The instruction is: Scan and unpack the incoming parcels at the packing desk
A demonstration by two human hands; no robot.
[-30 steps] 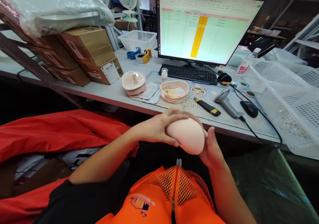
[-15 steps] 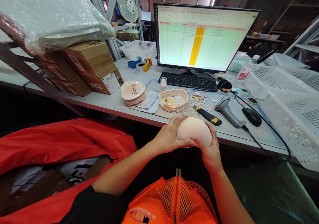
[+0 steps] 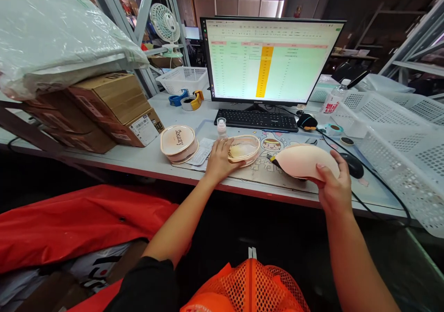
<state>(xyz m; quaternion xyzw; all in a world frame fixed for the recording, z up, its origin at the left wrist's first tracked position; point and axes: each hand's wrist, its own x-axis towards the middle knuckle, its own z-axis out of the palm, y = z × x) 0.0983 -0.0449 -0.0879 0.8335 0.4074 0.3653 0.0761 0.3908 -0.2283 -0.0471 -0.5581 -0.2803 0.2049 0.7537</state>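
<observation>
At the left side of a clear oval case (image 3: 247, 149) with a pale rim, my left hand (image 3: 222, 160) grips its edge, thumb along the front. The case rests on the desk mat. Over the right part of the mat, my right hand (image 3: 336, 182) holds a beige, dome-shaped bra cup (image 3: 301, 160), tilted, thumb on its outer face. The cup hides most of a utility knife (image 3: 272, 158) and the barcode scanner beneath it. Left of my left hand sits a similar lidded case (image 3: 177, 140) with dark lettering, beside a printed paper slip (image 3: 203, 152).
A small clear bottle (image 3: 221, 127) stands behind the case, before the keyboard (image 3: 256, 120) and monitor (image 3: 267, 62). Cardboard boxes (image 3: 114, 108) are stacked at left. White baskets (image 3: 398, 150), a mouse (image 3: 353, 165) and its cable lie at right. Tape dispensers (image 3: 190, 101) sit further back.
My hands have moved apart. The left let go of the bra cup and reached to the oval case; the right carried the cup rightward over the knife and scanner.
</observation>
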